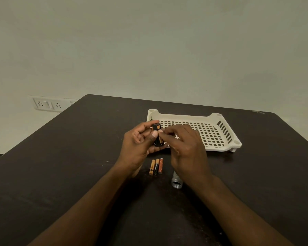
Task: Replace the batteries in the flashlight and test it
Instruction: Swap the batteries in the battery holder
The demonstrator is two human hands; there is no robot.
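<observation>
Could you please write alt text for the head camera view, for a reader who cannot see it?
A person's left hand holds a black battery holder upright above a dark table while the right hand works at its top. Three loose batteries lie side by side below, beside a silver flashlight body; a white perforated tray sits behind.

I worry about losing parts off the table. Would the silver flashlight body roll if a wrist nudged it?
Probably: the flashlight body looks round and lies on its side on the flat table. It seems metal, so likely stiff. The right hand hovers just above it.
</observation>
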